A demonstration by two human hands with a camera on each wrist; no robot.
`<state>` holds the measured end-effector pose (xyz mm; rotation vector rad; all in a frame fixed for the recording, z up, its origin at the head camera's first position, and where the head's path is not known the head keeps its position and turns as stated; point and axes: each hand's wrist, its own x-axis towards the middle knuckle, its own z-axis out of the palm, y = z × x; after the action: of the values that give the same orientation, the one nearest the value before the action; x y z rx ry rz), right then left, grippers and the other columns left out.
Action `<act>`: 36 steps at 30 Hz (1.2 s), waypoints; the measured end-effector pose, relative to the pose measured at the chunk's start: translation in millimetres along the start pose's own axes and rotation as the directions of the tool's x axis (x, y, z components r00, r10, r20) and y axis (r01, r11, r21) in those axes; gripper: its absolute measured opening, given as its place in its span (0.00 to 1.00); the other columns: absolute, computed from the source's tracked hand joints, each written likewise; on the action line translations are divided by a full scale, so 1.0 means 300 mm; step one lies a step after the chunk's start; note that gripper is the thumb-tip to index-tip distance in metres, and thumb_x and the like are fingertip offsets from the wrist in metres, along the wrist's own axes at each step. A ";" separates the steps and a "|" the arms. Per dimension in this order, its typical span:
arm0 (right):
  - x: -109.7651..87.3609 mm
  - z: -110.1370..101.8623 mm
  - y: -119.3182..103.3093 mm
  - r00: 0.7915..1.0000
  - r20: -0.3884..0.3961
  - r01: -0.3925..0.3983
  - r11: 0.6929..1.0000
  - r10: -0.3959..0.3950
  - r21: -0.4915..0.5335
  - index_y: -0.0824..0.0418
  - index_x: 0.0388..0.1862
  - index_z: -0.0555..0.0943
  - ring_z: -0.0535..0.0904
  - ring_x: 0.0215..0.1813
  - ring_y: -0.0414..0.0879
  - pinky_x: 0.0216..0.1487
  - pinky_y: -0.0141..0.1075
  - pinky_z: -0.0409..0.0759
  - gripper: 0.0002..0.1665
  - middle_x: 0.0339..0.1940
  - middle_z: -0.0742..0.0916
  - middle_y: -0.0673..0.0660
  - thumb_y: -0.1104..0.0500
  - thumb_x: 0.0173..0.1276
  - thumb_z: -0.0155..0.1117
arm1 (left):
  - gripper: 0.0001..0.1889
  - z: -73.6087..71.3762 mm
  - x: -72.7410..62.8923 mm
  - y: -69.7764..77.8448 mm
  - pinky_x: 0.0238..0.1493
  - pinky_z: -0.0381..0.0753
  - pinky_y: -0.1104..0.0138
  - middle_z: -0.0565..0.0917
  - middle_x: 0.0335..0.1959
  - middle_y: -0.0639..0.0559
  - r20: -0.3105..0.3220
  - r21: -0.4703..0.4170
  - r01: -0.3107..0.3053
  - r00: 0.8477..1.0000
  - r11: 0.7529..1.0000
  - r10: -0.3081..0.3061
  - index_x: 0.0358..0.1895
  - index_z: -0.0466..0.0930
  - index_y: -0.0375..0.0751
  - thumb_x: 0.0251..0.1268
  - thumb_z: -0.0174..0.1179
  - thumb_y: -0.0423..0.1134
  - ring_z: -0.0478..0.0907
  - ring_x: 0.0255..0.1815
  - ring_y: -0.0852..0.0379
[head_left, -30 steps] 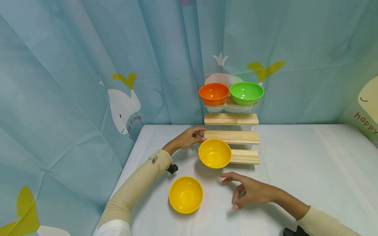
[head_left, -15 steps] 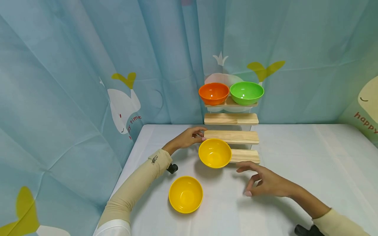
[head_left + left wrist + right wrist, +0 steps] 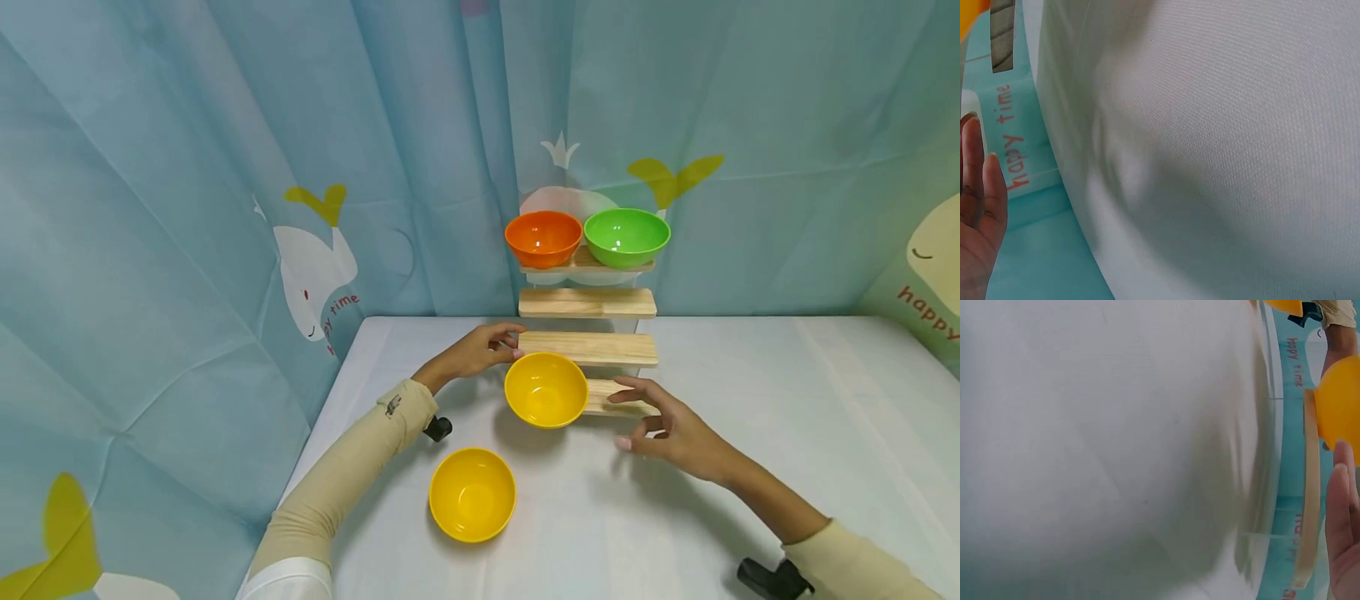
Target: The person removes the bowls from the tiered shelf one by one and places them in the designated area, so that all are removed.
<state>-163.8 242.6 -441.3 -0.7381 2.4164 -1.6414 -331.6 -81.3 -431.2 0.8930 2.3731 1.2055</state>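
A yellow bowl [image 3: 546, 390] sits on the left part of the lowest plank [image 3: 618, 398] of a stepped wooden rack. My left hand [image 3: 472, 350] is at the rack's left end, index fingertip by the third plank [image 3: 588, 348] from the top and thumb close to the bowl's rim. Its fingers [image 3: 972, 165] look loosely extended in the left wrist view. To the right of that bowl, my right hand [image 3: 671, 429] holds nothing, thumb and fingers spread, index finger over the lowest plank. A second yellow bowl [image 3: 472, 495] stands on the white table between the forearms.
An orange bowl [image 3: 543, 238] and a green bowl [image 3: 627, 237] stand side by side on the top plank. The second plank [image 3: 587, 302] is bare wood. Behind the white table [image 3: 780, 400] hangs a blue printed curtain [image 3: 450, 167].
My right hand has moved right and then forward, from in front of the upper yellow bowl to beside the lowest plank. My left hand and the bowls have stayed put.
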 end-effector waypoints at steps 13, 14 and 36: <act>0.083 0.076 0.018 0.998 -0.040 -0.037 0.996 0.040 0.075 0.54 0.83 0.45 0.88 0.35 0.52 0.41 0.37 0.86 0.60 0.73 0.66 0.73 0.64 0.63 0.73 | 0.27 0.000 0.006 -0.003 0.58 0.80 0.64 0.81 0.60 0.42 -0.002 0.004 0.007 1.000 1.000 -0.007 0.73 0.69 0.44 0.74 0.61 0.43 0.78 0.60 0.50; 0.091 0.082 0.017 0.998 -0.032 -0.043 0.996 0.046 0.083 0.54 0.83 0.44 0.88 0.35 0.51 0.42 0.37 0.86 0.61 0.73 0.65 0.73 0.64 0.63 0.74 | 0.27 0.000 0.006 -0.002 0.58 0.80 0.64 0.81 0.60 0.42 -0.002 0.005 0.005 1.000 1.000 -0.005 0.73 0.69 0.43 0.74 0.61 0.42 0.78 0.59 0.50; 0.188 0.172 0.021 0.993 -0.041 -0.101 0.982 0.109 0.158 0.50 0.83 0.33 0.83 0.36 0.53 0.31 0.41 0.87 0.76 0.76 0.59 0.76 0.58 0.55 0.82 | 0.26 -0.004 0.002 -0.001 0.59 0.80 0.65 0.81 0.60 0.43 0.010 -0.003 0.002 1.000 1.000 -0.002 0.73 0.70 0.44 0.75 0.60 0.42 0.78 0.61 0.50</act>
<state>-195.9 175.1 -458.4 -0.5425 2.2827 -1.8013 -332.9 -81.7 -430.8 0.8934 2.3631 1.2005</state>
